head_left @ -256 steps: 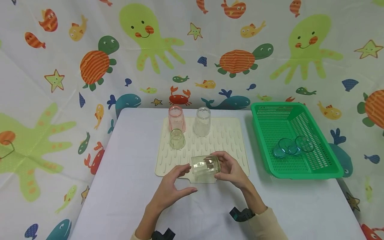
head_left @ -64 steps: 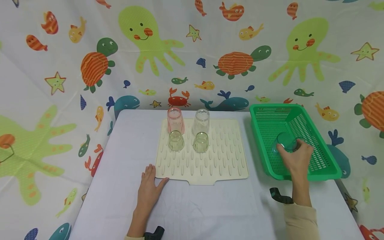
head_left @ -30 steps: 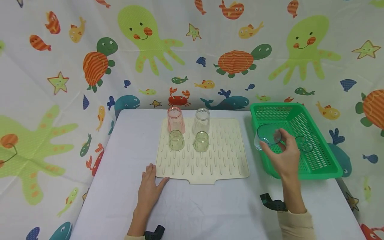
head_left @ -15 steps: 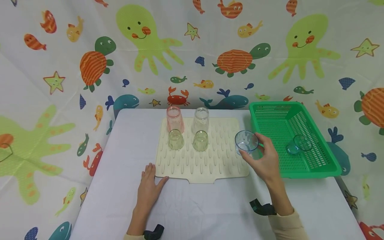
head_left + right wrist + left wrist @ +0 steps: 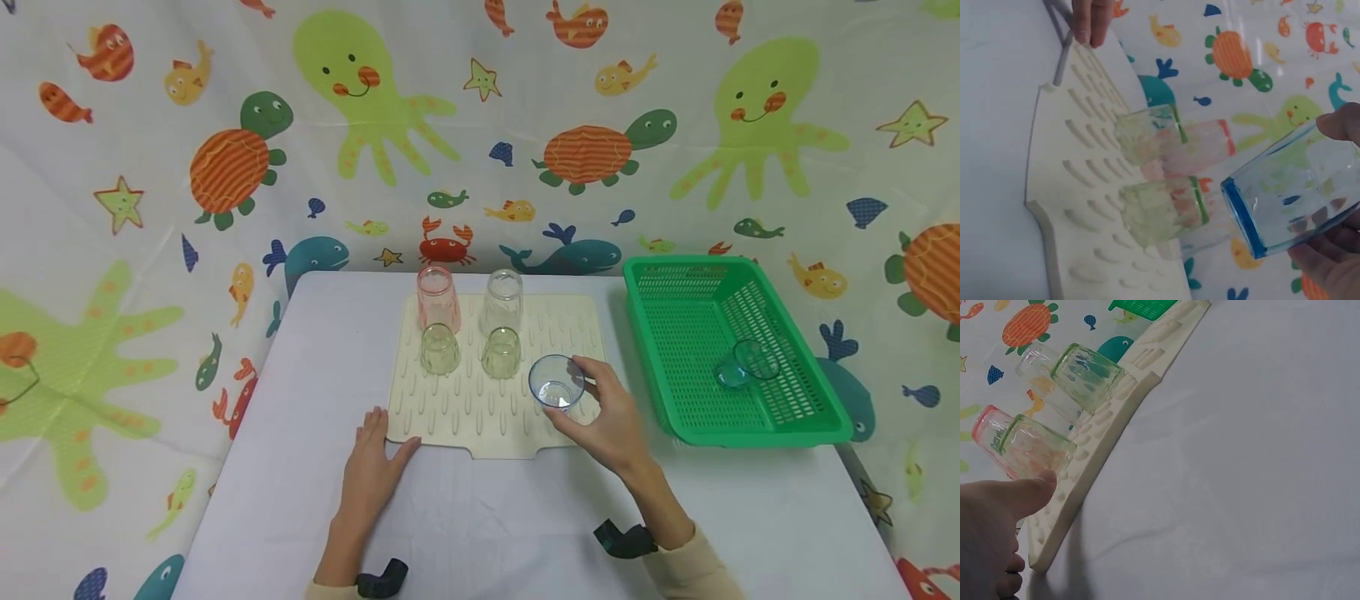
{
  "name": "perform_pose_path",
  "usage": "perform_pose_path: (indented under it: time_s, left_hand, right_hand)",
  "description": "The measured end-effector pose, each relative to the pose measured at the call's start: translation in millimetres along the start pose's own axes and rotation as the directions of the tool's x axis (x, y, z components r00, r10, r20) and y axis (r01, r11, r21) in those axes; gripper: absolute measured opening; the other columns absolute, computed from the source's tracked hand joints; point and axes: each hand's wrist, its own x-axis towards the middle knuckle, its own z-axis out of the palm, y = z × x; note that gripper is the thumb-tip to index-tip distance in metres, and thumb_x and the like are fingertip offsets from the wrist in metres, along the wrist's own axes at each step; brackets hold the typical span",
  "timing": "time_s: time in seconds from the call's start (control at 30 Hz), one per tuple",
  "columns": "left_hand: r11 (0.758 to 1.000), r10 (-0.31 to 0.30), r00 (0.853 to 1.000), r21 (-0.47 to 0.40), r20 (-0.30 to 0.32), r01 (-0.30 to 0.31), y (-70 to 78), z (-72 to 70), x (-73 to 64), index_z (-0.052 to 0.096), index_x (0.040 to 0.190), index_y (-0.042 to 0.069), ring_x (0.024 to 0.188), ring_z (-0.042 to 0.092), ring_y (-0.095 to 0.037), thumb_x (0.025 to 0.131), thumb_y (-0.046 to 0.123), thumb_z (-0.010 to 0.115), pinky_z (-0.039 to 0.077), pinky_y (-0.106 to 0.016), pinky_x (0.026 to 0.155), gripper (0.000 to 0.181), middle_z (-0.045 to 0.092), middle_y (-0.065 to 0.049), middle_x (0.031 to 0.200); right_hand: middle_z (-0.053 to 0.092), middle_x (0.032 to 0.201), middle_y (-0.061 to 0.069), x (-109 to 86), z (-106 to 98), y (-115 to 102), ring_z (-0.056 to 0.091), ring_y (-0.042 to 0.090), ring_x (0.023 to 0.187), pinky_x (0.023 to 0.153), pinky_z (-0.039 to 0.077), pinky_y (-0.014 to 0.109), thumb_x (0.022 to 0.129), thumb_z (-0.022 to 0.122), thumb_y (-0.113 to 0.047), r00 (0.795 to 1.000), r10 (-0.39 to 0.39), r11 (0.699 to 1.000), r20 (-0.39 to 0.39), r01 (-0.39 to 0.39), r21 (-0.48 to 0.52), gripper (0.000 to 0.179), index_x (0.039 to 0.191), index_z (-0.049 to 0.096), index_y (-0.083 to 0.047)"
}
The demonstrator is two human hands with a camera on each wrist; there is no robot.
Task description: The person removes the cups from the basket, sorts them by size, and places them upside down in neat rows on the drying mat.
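Observation:
My right hand [image 5: 611, 421] pinches a clear blue-tinted drinking glass [image 5: 1291, 194] between thumb and fingers, its thick blue base facing the mat and its rim up. It is over the right-hand part of a cream ridged drying mat [image 5: 465, 425]. My left hand [image 5: 367, 479] lies flat with straight fingers at the mat's front left corner. On the mat stand two short green-tinted glasses [image 5: 440, 350] [image 5: 502, 352]; behind them are a taller pink glass [image 5: 438, 300] and a taller clear glass [image 5: 504, 300].
A green perforated plastic basket [image 5: 667, 417] stands on the right of the white-covered table [image 5: 330, 350]. One small blue glass [image 5: 738, 364] lies tilted inside it. A sea-animal curtain [image 5: 465, 125] hangs behind the table.
My right hand has lifted the blue glass out of the basket and carried it left over the mat. Earlier, a second green glass came to stand on the mat. The left hand lately stays put.

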Motion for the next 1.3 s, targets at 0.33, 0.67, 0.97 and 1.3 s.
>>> perform_pose_path:
  time_s: [0.33, 0.67, 0.97, 1.3]
  left_hand:
    - [0.976, 0.177, 0.983, -0.121, -0.04, -0.18, 32.9, -10.3, -5.6, 0.042, 0.15, -0.001, 0.143, 0.044, -0.039, 0.088, 0.04, 0.077, 0.041, -0.053, 0.116, 0.082, 0.047, -0.022, 0.153]
    - [0.836, 0.447, 0.894, -0.369, 0.028, -0.407, 72.0, -21.4, -14.6, 0.05, 0.148, 0.015, 0.137, 0.054, -0.023, 0.082, 0.042, 0.082, 0.052, -0.043, 0.107, 0.078, 0.054, -0.002, 0.15]
    - [0.709, 0.594, 0.803, -0.502, 0.047, -0.495, 90.4, -25.7, -14.8, 0.048, 0.149, 0.018, 0.132, 0.057, -0.017, 0.078, 0.032, 0.087, 0.054, -0.034, 0.105, 0.082, 0.057, 0.0, 0.146]
    - [0.661, 0.635, 0.772, -0.532, 0.021, -0.529, 99.5, -25.6, -13.4, 0.047, 0.149, 0.017, 0.126, 0.061, -0.019, 0.076, 0.037, 0.088, 0.057, -0.034, 0.1, 0.086, 0.059, -0.002, 0.14]
  right_hand:
    - [0.059, 0.133, 0.011, -10.5, 23.1, -7.0, 0.061, 0.026, 0.12, 0.098, 0.058, 0.043, 0.071, 0.09, -0.013, 0.995, -0.013, 0.997, 0.097, 0.005, 0.077, 0.079, 0.139, 0.051, -0.003]
    - [0.06, 0.132, 0.02, -15.5, 36.1, -13.1, 0.061, 0.032, 0.119, 0.096, 0.058, 0.047, 0.067, 0.091, -0.002, 0.98, -0.067, 0.975, 0.189, 0.024, 0.222, 0.082, 0.138, 0.05, 0.0]
    - [0.059, 0.127, 0.022, -11.9, 30.8, -37.9, 0.061, 0.037, 0.115, 0.094, 0.058, 0.049, 0.067, 0.088, 0.003, 0.957, -0.148, 0.966, 0.248, 0.086, 0.246, 0.076, 0.134, 0.051, 0.008]
    - [0.057, 0.134, 0.015, -21.4, 41.8, -21.7, 0.06, 0.027, 0.121, 0.1, 0.057, 0.038, 0.073, 0.088, -0.008, 0.928, -0.248, 0.929, 0.278, 0.146, 0.341, 0.08, 0.142, 0.047, -0.002]
